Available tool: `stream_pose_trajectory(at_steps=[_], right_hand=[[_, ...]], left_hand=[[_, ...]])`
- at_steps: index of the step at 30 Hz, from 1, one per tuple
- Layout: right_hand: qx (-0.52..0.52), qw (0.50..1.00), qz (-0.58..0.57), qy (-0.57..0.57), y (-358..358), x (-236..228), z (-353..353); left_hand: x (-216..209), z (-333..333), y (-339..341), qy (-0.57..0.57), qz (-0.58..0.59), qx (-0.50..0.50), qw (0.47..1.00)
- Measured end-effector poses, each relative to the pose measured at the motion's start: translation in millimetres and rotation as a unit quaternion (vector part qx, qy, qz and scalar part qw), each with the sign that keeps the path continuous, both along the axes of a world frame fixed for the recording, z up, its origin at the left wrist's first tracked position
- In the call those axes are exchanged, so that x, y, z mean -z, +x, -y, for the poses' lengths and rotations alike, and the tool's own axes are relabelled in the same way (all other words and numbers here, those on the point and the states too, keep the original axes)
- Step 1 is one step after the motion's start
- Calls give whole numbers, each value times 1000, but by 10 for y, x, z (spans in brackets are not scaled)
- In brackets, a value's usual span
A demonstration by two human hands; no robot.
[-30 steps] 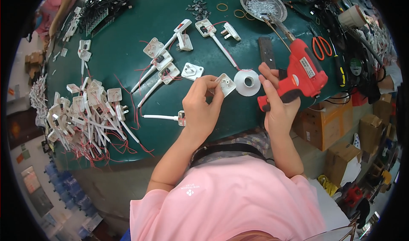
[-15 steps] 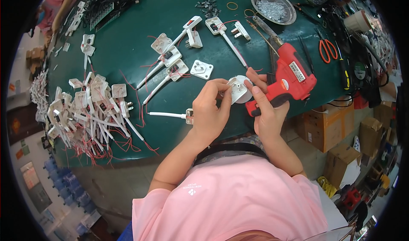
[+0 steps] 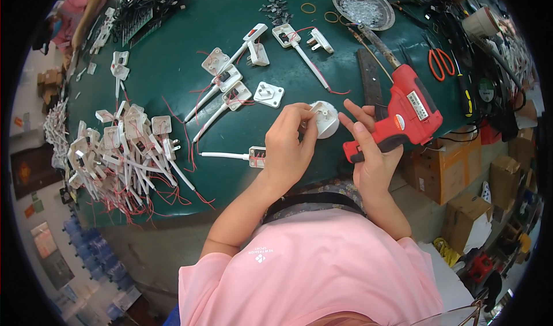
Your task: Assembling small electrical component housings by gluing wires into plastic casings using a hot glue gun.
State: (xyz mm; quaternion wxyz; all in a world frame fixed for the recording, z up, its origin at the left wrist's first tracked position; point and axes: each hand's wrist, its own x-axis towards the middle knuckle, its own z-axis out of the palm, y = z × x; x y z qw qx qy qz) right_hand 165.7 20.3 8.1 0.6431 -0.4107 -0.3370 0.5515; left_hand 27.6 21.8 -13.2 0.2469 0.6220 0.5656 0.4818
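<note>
White plastic, round and small: the plug housing (image 3: 324, 118) sits pinched in the left hand (image 3: 288, 147) just above the near part of the green table (image 3: 184, 15), right in front of the person. It looks light and rigid, probably a bit slick on the curved face, so I'd say the rim and flat edges are the spots to hold it, which is roughly where the fingers are closed on it now. Thin shell, so likely easy to crack or melt if squeezed hard or overheated.

The right hand (image 3: 374, 153) is wrapped around the grip of a red soldering gun (image 3: 412, 110), index and middle fingers stretched out toward the housing, almost touching it. The gun looks a lot heavier than the part, with its long metal tip pointing away up the table.

Room-wise: a wired plug piece (image 3: 253, 156) lies just left of the left hand, more half-built plugs (image 3: 230, 84) beyond, and a big tangle of wired ones (image 3: 127, 153) well off to the left. A metal dish (image 3: 363, 6) and orange scissors (image 3: 440, 61) sit on the far right. The table edge is close under the wrists, so not much slack there.
</note>
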Motion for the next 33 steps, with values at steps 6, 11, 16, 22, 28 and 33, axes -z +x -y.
stream_pose_trajectory(at_steps=[6, 11, 16, 22, 28, 33], right_hand=[[-9, 1000, 0, 2, 19, -3, 18], [-23, 1000, 7, 1, 1, 40, 10], [-34, 997, 63, -8, 12, 21, 26], [-43, 998, 54, -8, -10, -23, 69], [-53, 996, 66, 11, -62, 3, 48], [-59, 995, 82, 16, -66, 18, 48]], left_hand=[[38, 17, -7, 37, -98, 1, 994], [19, -5, -34, 34, -98, 6, 995], [-30, 41, -48, -30, -43, -6, 999], [-89, 6, -79, 123, -118, -48, 984], [-198, 90, -126, -127, 102, -73, 984], [-178, 5, -225, -174, 202, -36, 963]])
